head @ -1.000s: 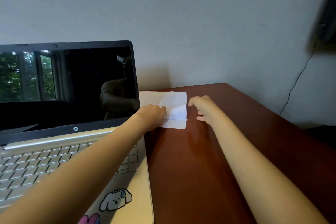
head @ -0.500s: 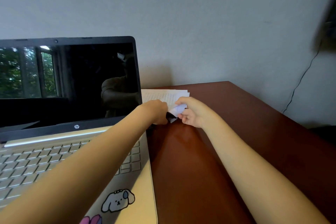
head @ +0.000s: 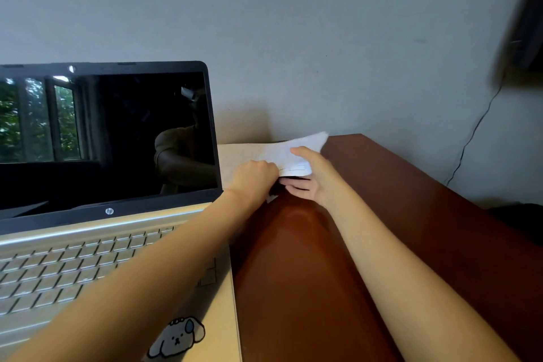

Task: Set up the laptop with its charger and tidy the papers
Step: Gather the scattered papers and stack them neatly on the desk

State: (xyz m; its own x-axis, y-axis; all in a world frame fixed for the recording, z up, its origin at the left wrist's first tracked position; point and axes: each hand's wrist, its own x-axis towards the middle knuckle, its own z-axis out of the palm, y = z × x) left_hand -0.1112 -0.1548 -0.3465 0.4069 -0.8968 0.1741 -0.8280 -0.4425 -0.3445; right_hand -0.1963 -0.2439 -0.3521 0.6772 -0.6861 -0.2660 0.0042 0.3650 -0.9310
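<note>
An open silver laptop with a dark screen stands at the left of the brown table. Behind its right side, against the wall, lie white papers, their right part lifted off the table. My left hand reaches across the laptop's corner and grips the papers' near edge. My right hand holds the same papers from the right, thumb on top and fingers underneath. No charger is in view.
A thin black cable runs down the grey wall at the right, below a blurred dark object. The table's right edge slopes away at the right. A dog sticker sits on the laptop's palm rest.
Both hands have closed on the papers. The right hand slid under them and raised their right part off the table, where a second ago they lay flat.
</note>
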